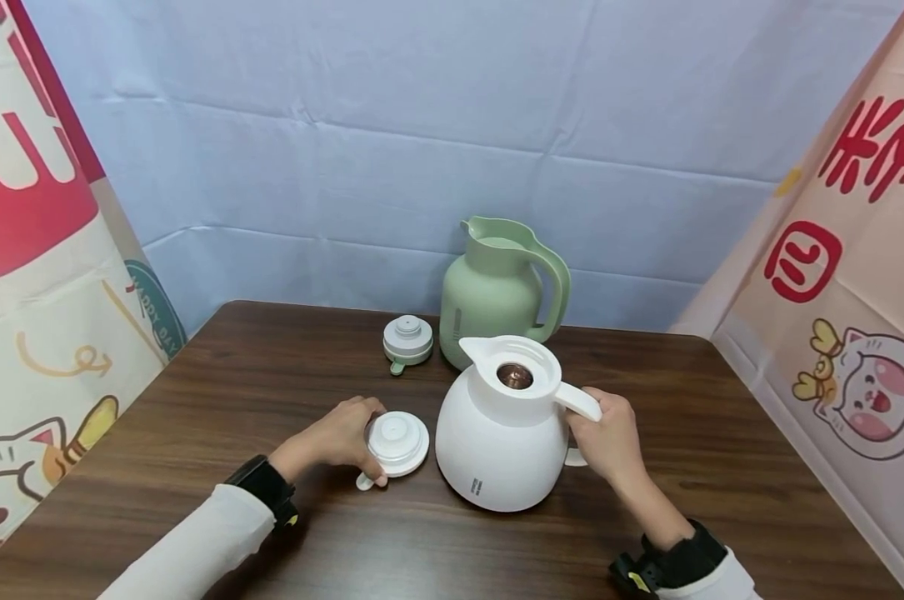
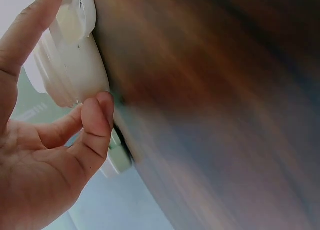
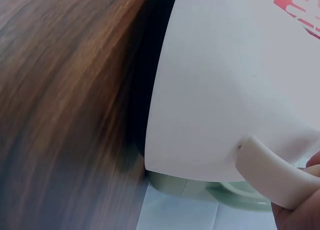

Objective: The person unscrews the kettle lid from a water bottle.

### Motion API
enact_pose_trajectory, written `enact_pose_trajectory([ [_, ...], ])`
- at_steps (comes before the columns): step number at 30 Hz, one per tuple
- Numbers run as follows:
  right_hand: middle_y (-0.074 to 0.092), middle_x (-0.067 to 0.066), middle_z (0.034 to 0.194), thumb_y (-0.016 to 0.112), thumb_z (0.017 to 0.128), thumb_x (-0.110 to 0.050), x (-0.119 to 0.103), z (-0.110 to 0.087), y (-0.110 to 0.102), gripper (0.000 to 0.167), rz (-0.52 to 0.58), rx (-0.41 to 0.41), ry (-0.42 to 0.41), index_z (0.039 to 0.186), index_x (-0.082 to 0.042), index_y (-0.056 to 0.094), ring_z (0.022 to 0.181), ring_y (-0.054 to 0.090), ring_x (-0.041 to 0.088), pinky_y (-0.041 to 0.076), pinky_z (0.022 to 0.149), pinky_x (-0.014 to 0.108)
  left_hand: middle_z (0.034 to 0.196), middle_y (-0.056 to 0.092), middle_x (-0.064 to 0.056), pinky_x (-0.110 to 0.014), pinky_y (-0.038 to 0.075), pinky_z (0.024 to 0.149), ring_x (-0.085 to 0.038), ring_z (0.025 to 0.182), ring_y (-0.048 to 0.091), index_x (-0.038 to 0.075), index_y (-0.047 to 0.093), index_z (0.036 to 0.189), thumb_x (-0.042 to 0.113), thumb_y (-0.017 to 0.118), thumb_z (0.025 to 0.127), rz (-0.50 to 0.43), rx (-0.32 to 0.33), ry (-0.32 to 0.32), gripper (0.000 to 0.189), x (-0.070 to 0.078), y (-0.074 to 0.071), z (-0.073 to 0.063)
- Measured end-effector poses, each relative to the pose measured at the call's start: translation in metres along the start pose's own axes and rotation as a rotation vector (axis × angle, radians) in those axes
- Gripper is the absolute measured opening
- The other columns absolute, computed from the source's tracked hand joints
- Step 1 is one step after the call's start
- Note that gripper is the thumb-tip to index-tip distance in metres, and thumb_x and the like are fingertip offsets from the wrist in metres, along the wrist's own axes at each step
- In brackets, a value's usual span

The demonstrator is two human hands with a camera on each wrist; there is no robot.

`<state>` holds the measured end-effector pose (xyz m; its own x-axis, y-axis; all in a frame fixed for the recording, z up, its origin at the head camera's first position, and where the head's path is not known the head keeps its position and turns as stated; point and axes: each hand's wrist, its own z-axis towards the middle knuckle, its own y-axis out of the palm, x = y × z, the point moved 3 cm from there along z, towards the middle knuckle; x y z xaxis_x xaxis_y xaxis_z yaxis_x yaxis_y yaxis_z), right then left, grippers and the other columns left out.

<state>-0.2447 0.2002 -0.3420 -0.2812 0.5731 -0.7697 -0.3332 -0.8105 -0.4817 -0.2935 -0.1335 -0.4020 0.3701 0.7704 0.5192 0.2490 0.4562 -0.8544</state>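
A white thermos jug (image 1: 496,442) with its round mouth uncovered is at the middle of the table. My right hand (image 1: 609,437) grips its handle (image 1: 577,402); the right wrist view shows the lower end of that handle (image 3: 272,172) in the fingers. To the jug's left lies a white round lid (image 1: 399,442) with a small tab. My left hand (image 1: 347,435) holds this lid at its left side, thumb near the tab and fingers around the far edge. Close up in the left wrist view, curled fingertips (image 2: 100,109) meet the lid's rim (image 2: 82,69).
Behind the white jug stands a green thermos jug (image 1: 489,292), partly hidden by it. A grey-white stopper lid (image 1: 408,337) with a green tab lies to its left. The brown wooden table (image 1: 287,358) backs onto a pale blue cloth (image 1: 347,167), with printed banners at both sides.
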Motion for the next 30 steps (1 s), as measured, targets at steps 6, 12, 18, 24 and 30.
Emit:
enact_pose_trajectory([
  [6,0.040,-0.002,0.045,0.058,0.072,0.005,0.005,0.000,-0.009,0.020,-0.022,0.030,0.001,0.056,-0.004,0.054,0.043,0.036,0.014,0.031,0.041,0.026,0.102,0.054,-0.007,-0.038,0.043,0.083,-0.023,0.095,0.049,0.002,0.057,0.113,0.037,0.093,0.043,0.000,-0.009,0.027,0.086,0.013,0.006,0.014],
  [12,0.036,-0.003,0.044,0.059,0.069,0.006,0.010,-0.002,-0.022,0.019,-0.064,0.077,0.016,0.054,-0.005,0.053,0.042,0.034,0.012,0.028,0.041,0.026,0.101,0.054,-0.007,-0.036,0.043,0.083,-0.021,0.094,0.050,0.002,0.057,0.113,0.036,0.093,0.044,0.014,-0.036,0.050,0.084,0.025,0.013,0.027],
  [18,0.037,-0.003,0.044,0.060,0.069,0.006,0.018,-0.003,-0.037,0.014,-0.104,0.124,0.035,0.058,-0.003,0.058,0.043,0.034,0.011,0.027,0.041,0.027,0.102,0.054,-0.006,-0.037,0.043,0.083,-0.021,0.095,0.049,0.002,0.056,0.114,0.036,0.093,0.046,0.021,-0.083,0.053,0.085,0.038,0.020,0.039],
  [24,0.039,-0.002,0.044,0.062,0.072,0.003,0.025,-0.004,-0.047,0.011,-0.119,0.149,0.063,0.063,-0.002,0.064,0.043,0.035,0.011,0.028,0.042,0.027,0.102,0.053,-0.007,-0.036,0.044,0.083,-0.021,0.095,0.050,0.002,0.055,0.116,0.036,0.092,0.047,0.030,-0.111,0.054,0.085,0.050,0.026,0.047],
  [30,0.043,-0.003,0.046,0.063,0.072,0.003,0.036,-0.004,-0.062,0.007,-0.132,0.203,0.112,0.070,0.001,0.069,0.046,0.037,0.011,0.029,0.044,0.027,0.104,0.054,-0.010,-0.035,0.043,0.084,-0.023,0.098,0.050,0.001,0.053,0.118,0.038,0.092,0.048,0.035,-0.109,0.062,0.088,0.065,0.035,0.056],
])
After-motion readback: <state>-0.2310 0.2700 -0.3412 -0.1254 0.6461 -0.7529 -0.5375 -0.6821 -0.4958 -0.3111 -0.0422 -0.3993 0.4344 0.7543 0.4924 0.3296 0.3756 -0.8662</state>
